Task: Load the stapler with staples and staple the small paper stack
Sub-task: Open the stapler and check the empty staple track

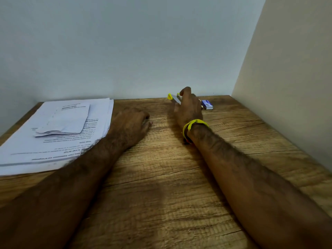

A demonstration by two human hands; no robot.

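Note:
A yellow and silver stapler (173,97) lies at the back of the wooden table (161,177), near the wall. My right hand (188,108) is closed around its right part, and most of the stapler is hidden behind the fingers. A small blue box of staples (207,104) sits just right of that hand, apart from it. My left hand (131,123) rests flat on the table, fingers loosely curled, holding nothing. A small stack of folded papers (62,119) lies on top of a larger pile of printed sheets (36,150) at the left.
Grey wall runs along the table's back edge, and a beige wall (287,87) closes off the right side. A yellow band (194,123) circles my right wrist. The large paper pile overhangs toward the table's left edge.

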